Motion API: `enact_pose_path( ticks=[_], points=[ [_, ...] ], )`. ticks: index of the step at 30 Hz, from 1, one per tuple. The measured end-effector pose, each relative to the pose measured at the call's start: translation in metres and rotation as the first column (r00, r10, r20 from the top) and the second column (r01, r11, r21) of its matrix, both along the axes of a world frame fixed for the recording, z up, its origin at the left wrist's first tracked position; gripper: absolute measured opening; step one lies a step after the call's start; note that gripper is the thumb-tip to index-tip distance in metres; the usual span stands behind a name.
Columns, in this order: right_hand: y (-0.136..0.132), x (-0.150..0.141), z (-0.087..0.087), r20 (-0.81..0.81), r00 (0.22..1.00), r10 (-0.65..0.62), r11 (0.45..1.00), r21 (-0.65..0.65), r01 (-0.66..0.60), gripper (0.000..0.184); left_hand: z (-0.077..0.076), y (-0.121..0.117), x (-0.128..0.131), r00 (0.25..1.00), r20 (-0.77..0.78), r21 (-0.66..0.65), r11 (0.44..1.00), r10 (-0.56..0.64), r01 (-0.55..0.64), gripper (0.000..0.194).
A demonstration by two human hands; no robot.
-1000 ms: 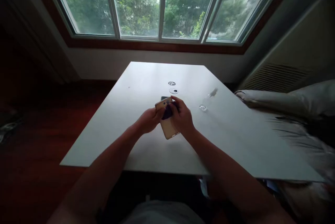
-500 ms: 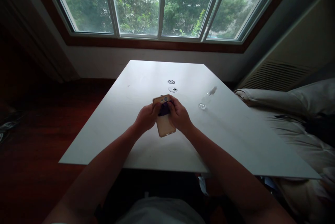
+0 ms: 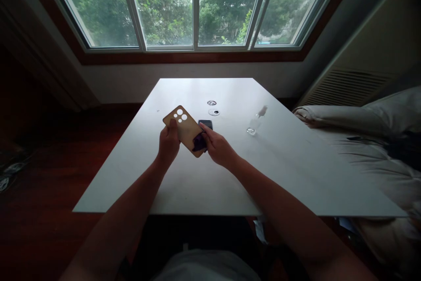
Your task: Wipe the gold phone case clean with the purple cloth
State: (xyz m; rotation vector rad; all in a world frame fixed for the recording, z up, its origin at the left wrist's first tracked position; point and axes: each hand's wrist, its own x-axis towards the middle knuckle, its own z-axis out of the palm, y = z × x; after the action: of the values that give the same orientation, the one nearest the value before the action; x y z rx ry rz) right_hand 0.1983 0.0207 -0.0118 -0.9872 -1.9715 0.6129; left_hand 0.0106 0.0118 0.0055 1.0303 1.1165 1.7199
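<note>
My left hand [image 3: 169, 141] grips a tan phone case [image 3: 187, 132] with several round camera holes, its thumb on the upper left part. The case is tilted, its camera end up to the left. My right hand [image 3: 217, 144] pinches a dark purple cloth [image 3: 199, 141] against the lower right end of the case. Just behind the right fingers, a dark phone [image 3: 205, 124] lies on the white table [image 3: 213, 189], partly hidden by the hand and case.
A clear spray bottle [image 3: 257, 122] lies or stands tilted right of my hands; I cannot tell which. Two small round table fittings [image 3: 213, 112] are beyond the phone. A padded beige couch [image 3: 355, 145] borders the right side, and a window [image 3: 194, 9] is ahead.
The case has moved left and turned from nearly upright to a slant. The left hand has shifted left and up along it. The cloth now sits at its lower right end, and the phone shows more.
</note>
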Motion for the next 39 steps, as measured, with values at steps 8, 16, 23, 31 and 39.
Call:
enact_pose_path(
  ticks=[8, 16, 23, 31, 39],
  points=[
    [0.003, 0.006, 0.0, 0.009, 0.995, -0.094, 0.995, 0.028, 0.094, 0.053, -0.01, 0.006, -0.003, 0.986, -0.053, -0.078, 0.985, -0.16, 0.155, 0.055],
    [0.001, 0.003, 0.002, -0.029, 0.997, -0.071, 0.996, 0.045, 0.072, 0.052, -0.018, -0.003, -0.001, 0.839, -0.462, -0.132, 0.958, -0.287, 0.254, 0.057],
    [0.001, 0.007, 0.012, -0.114, 0.984, -0.136, 0.987, 0.065, 0.144, 0.052, -0.018, -0.017, 0.02, 0.684, -0.641, -0.158, 0.932, -0.348, 0.327, 0.052],
    [-0.001, 0.004, 0.01, -0.101, 0.99, -0.095, 0.988, 0.114, 0.106, 0.05, -0.003, -0.016, 0.008, 0.823, -0.549, 0.014, 0.983, -0.145, 0.183, 0.038],
    [0.001, 0.001, 0.003, -0.063, 0.998, 0.003, 0.992, 0.128, 0.005, 0.051, 0.0, -0.014, -0.003, 0.694, -0.69, -0.053, 0.97, -0.206, 0.236, 0.051]
  ],
)
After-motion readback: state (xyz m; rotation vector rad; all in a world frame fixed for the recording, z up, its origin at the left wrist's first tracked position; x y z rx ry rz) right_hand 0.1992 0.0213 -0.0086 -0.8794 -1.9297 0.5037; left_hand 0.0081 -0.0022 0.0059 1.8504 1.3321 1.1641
